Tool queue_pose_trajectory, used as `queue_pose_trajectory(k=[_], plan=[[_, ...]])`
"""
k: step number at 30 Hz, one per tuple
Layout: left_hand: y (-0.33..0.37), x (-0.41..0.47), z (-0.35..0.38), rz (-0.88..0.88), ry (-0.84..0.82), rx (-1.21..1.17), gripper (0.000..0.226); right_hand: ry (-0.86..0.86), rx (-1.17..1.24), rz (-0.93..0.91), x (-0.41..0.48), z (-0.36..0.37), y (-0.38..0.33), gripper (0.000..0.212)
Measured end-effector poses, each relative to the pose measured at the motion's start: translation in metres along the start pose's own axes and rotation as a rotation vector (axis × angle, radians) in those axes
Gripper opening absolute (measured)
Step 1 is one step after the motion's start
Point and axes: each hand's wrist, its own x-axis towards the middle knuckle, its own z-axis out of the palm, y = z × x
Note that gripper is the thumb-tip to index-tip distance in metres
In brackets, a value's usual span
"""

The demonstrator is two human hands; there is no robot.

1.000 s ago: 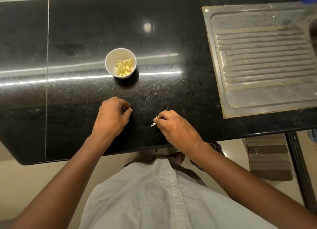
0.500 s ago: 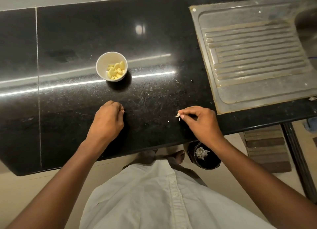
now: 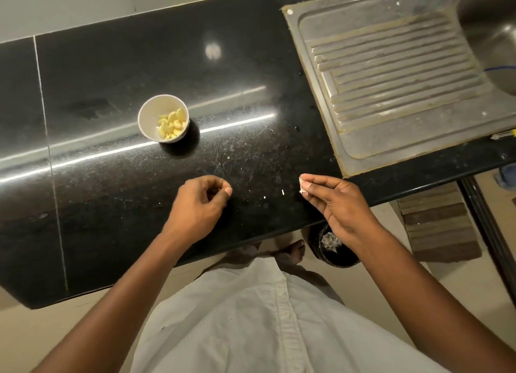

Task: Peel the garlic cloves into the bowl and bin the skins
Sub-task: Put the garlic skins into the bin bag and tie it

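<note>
1. The right hand point(image 3: 337, 205) pinches a skin piece point(image 3: 302, 187) over the bench point(image 3: 111, 205); released early, it could miss the bin point(image 3: 332, 251) below.
2. The left hand point(image 3: 199, 205) is curled; whether it holds anything, I cannot tell.
3. Peeled cloves point(image 3: 171, 124) sit in the bowl point(image 3: 150, 112).

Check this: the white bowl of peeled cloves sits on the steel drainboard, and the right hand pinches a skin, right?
No. The head view shows the white bowl of peeled cloves on the black counter, left of the steel drainboard. The right hand does pinch a skin.
</note>
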Motion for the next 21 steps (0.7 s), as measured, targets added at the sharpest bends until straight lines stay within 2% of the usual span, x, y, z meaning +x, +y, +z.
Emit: queue_pose_trajectory(k=[6, 13, 21], plan=[[0.025, -0.017, 0.058, 0.084, -0.209, 0.064, 0.008, 0.008, 0.058, 0.0, -0.006, -0.008, -0.002, 0.025], [0.049, -0.011, 0.095, 0.172, -0.323, 0.09, 0.013, 0.052, 0.235, -0.009, -0.021, -0.045, 0.003, 0.022], [0.105, 0.004, 0.164, 0.298, -0.548, 0.209, 0.012, 0.292, 0.625, -0.064, -0.054, -0.133, 0.028, 0.025]])
